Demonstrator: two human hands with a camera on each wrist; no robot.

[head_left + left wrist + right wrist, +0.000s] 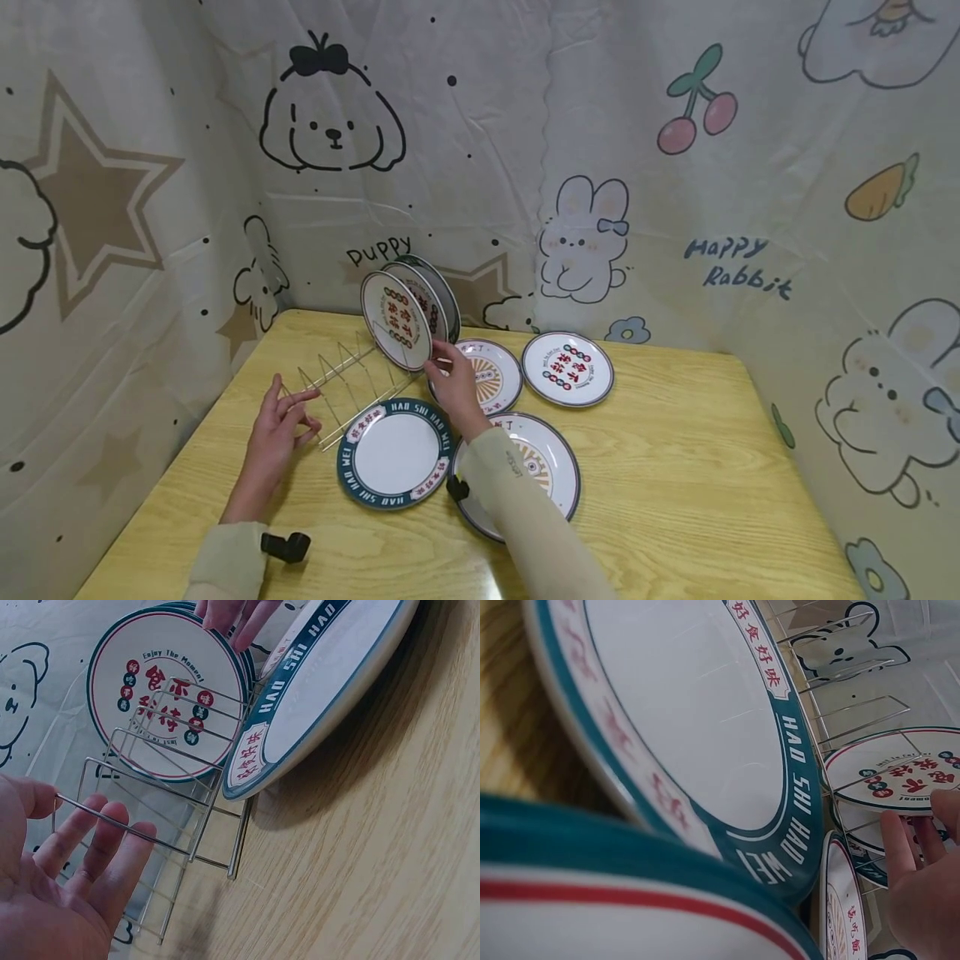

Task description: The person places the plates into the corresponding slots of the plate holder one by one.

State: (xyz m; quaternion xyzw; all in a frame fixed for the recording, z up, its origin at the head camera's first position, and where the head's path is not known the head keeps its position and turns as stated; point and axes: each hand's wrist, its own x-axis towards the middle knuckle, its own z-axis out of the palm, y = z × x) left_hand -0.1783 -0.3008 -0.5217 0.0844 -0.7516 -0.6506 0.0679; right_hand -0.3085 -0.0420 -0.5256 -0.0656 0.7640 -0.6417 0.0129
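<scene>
A wire plate rack (347,425) stands at the left of the table. My left hand (277,433) holds its near end, with the thumb and fingers about the end wire (112,822). At the rack's far end, my right hand (457,390) pinches the lower right edge of a white plate (390,312) with red lettering. That plate stands tilted in the rack. Behind it are two more upright plates (452,304), partly hidden. Close to the rack's right side lies a plate with a wide green rim (397,454).
A large plate with a sunburst print (558,467) lies under my right forearm. Beyond it are a smaller sunburst plate (502,367) and a red-lettered plate (567,369). Printed curtains (480,167) hang behind and beside the wooden table (675,500).
</scene>
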